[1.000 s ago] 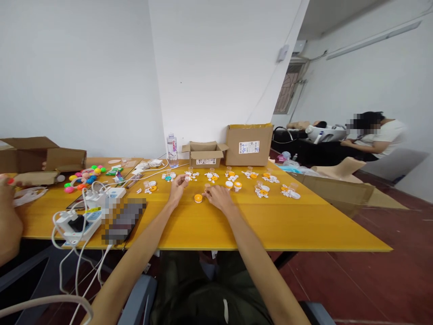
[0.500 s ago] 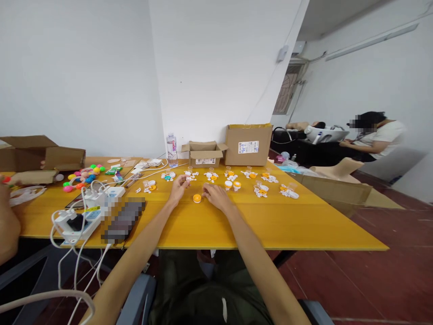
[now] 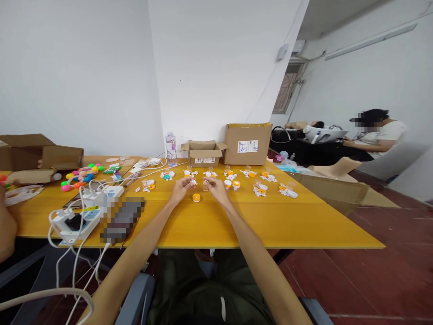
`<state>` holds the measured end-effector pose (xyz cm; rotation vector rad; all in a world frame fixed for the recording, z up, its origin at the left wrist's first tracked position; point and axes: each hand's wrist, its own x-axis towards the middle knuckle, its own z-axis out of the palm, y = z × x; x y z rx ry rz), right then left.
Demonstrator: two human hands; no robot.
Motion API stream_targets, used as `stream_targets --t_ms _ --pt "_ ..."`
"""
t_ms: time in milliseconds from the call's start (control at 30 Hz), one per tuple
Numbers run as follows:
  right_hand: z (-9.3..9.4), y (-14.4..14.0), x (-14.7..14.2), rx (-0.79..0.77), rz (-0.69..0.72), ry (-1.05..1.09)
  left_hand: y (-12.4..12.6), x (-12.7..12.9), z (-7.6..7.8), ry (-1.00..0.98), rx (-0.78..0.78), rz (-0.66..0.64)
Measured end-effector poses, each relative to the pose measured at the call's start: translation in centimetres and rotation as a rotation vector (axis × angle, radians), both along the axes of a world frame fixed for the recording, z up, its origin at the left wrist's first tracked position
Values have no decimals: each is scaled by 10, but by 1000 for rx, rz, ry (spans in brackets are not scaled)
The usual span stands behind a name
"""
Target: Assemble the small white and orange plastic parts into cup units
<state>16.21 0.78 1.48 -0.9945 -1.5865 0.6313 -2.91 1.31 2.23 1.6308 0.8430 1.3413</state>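
Observation:
Both of my hands are raised a little above the yellow table (image 3: 237, 221), close together. My left hand (image 3: 181, 188) pinches a small white piece (image 3: 193, 182) at its fingertips. My right hand (image 3: 216, 188) holds a small clear vial (image 3: 205, 184). An orange cap (image 3: 196, 197) lies on the table just below and between the hands. Behind them runs a row of small groups of white pieces, orange caps and vials (image 3: 260, 189).
Two cardboard boxes (image 3: 248, 143) and a water bottle (image 3: 171, 149) stand at the far edge. A power strip with chargers and cables (image 3: 81, 212) lies left, near coloured balls (image 3: 81, 175) and an open box (image 3: 37, 155). Another person's arm (image 3: 6, 225) is far left; a person (image 3: 375, 135) sits at back right.
My right hand has lifted off the table with the vial and moved toward my left hand. The left hand has risen slightly with its white piece. The orange cap stays put.

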Motion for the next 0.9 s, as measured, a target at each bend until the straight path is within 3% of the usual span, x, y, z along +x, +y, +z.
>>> stream_targets --t_ms 333,900 --pt "-3 0 -7 -73 53 51 -2 2 0 87 50 -37" --pt "4 -11 -11 49 43 -101 -7 6 0 83 88 8"
